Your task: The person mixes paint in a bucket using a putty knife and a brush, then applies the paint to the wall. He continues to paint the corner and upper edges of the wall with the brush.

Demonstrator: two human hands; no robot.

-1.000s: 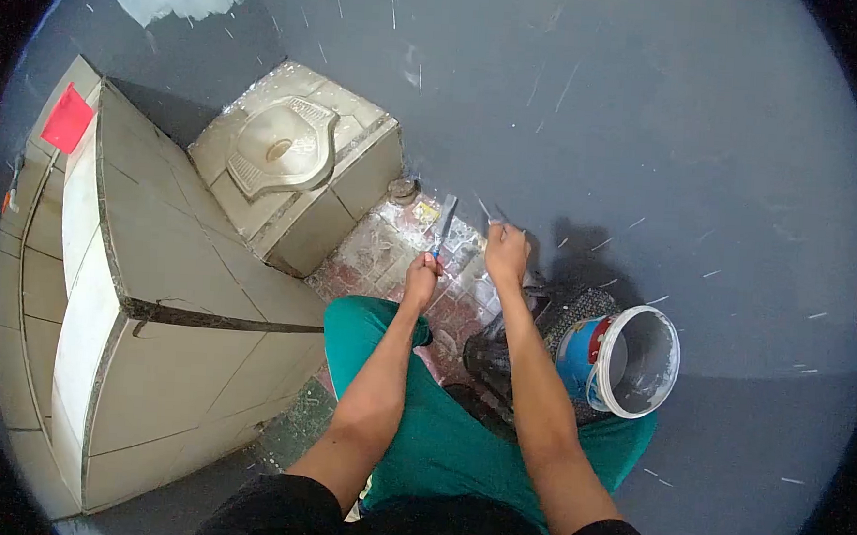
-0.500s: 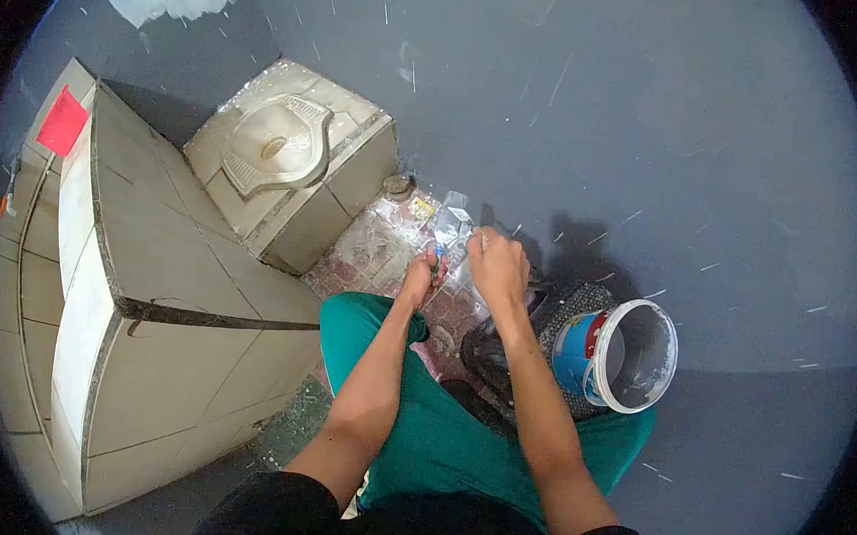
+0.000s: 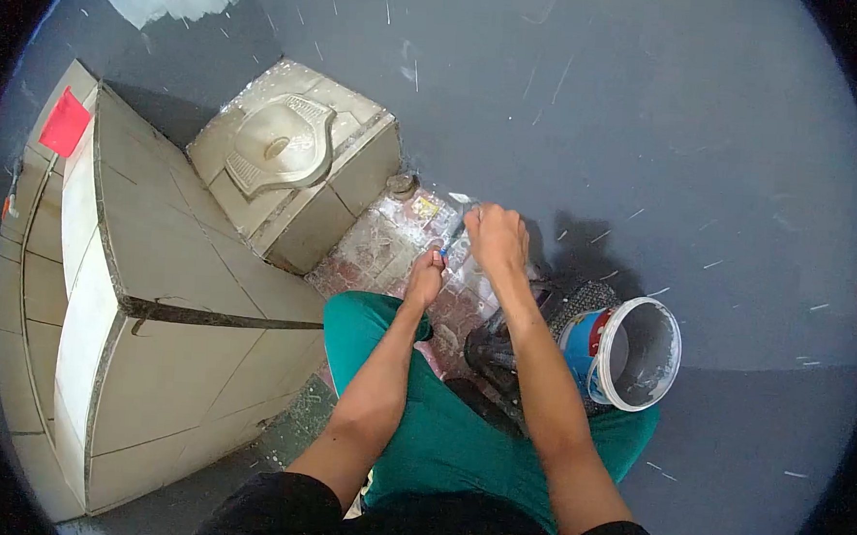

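Over the stained tile floor, my left hand point(image 3: 426, 274) is closed around something with a small blue part point(image 3: 444, 253); its full shape is hidden. Just to the right and a little higher, my right hand point(image 3: 498, 239) has its fingers curled, knuckles up. A pale flat piece point(image 3: 463, 200) shows beside its fingertips, but what those fingers grip is too small to make out. Near my right forearm, a white-rimmed bucket point(image 3: 592, 357) with a blue and red label leans tilted, its inside smeared with white.
A squat toilet point(image 3: 280, 145) sits on a tiled block at the upper left. Along the left runs a tiled partition point(image 3: 180, 380) with a red scoop-like object point(image 3: 65, 123) on top. A round drain piece point(image 3: 402, 185) lies by the grey wall point(image 3: 649, 134).
My right hand has lifted slightly towards the top of the view, and the clear sheet-like piece between my hands shows much less. My left hand has shifted a little to the right.
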